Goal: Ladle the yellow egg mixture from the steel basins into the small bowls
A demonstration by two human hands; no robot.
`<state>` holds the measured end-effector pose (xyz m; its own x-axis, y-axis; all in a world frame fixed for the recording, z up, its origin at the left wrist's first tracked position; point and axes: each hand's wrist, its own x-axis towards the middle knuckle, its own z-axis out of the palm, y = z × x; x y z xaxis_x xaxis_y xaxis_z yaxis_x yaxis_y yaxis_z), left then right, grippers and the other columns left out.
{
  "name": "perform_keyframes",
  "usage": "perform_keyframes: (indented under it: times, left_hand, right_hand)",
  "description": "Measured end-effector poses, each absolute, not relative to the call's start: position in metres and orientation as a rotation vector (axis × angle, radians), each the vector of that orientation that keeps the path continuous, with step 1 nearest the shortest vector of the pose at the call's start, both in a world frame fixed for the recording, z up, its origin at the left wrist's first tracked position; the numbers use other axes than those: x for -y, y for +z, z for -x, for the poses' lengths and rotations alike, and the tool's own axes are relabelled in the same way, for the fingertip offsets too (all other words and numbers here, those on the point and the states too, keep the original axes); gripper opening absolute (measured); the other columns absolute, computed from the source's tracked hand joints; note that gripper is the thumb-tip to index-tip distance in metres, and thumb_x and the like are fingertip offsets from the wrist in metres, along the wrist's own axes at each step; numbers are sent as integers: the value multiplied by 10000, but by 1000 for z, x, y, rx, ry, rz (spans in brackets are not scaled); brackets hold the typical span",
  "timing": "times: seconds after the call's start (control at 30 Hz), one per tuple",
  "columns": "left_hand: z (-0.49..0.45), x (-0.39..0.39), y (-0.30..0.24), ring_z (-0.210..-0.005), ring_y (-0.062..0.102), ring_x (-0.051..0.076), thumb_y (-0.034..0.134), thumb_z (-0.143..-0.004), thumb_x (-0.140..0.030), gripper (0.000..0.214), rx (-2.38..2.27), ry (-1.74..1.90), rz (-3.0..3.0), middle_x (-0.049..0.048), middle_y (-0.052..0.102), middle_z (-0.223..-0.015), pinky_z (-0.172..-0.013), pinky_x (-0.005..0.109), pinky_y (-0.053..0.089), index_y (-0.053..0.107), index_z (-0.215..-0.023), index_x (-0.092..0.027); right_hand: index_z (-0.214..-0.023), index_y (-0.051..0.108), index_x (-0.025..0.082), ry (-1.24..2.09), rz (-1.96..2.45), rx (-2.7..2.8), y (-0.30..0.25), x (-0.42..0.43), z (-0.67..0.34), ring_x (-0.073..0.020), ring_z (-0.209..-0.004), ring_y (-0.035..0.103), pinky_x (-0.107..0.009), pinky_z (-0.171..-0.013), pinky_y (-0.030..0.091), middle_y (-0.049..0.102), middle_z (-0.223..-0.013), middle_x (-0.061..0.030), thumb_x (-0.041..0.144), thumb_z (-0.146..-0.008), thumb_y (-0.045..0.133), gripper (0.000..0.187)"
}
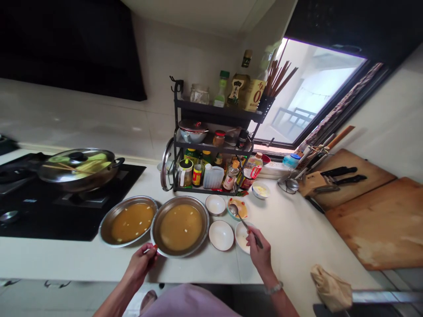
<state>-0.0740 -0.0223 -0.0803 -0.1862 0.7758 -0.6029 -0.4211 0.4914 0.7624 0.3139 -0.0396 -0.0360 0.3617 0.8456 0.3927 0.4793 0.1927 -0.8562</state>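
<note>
Stainless steel first, for risk: with brown liquid (181, 224) spread wide inside the held steel basin (205, 225), likely to slosh over the rim if tugged or tipped from one side only. Set on the white countertop (291, 240) between the other steel basin (105, 225) and the small white bowls (221, 235), so liable to knock neighbours on any careless sideways slide. Near the spoon (245, 224), danger of drips onto the countertop or into the bowl below the hand (237, 236), if lifted away at a slant from the turquoise-rimmed bowl (233, 215). Crowded there, hence also easy to nudge a bowl with low knuckles.

As for grip: at the left hand (143, 260), nearly closed, pinching the basin's rim at the lower left between thumb and fingers; underneath, impossible to tell how well supported. At the right hand (259, 252), folded closed around the spoon's handle, with scoop end out over the turquoise-rimmed bowl. Cannot tell whether dipped into the orange contents or merely above.
</note>
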Motion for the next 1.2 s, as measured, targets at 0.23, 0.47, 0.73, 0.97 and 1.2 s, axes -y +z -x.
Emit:
perform_keyframes:
  times: [0.23,0.47,0.73,0.97,1.2]
  left_hand:
    - [74,23,-80,-426,501,76,777,-504,-228,328,-1395,1112,-338,-40,588,-510,-440,162,359,502,-677,-190]
    - [75,23,-84,-433,504,79,795,-513,-228,331,-1380,1109,-339,-43,591,-513,-447,164,367,518,-690,-189]
    - [77,23,-90,-434,504,82,799,-520,-241,325,-1358,1120,-366,-40,591,-516,-447,169,372,528,-688,-183]
    - [76,22,-86,-425,497,80,799,-506,-245,331,-1366,1107,-367,-40,580,-504,-431,164,354,513,-661,-185]
    - [76,22,-81,-425,504,88,800,-498,-266,340,-1390,1092,-394,-38,577,-506,-426,175,358,509,-655,-186]
  right_hand:
    - [-974,671,175,426,1430,1236,-33,42,-312,-140,-559,597,-265,-456,556,643,-752,-27,380,-875,536,265]
    - [-993,665,171,346,1463,1191,-31,33,-317,-140,-571,610,-271,-503,545,663,-792,-37,412,-863,545,298]
    - [-913,666,121,487,1498,745,-35,24,-320,-146,-463,582,-275,-468,515,649,-577,-12,494,-741,668,411]
    - [-830,653,113,520,1413,504,-28,18,-336,-150,-464,592,-260,-447,496,650,-538,-16,473,-646,745,415]
    - [-839,661,116,489,1422,552,-19,23,-336,-143,-450,573,-270,-438,495,653,-547,-17,474,-660,747,410]
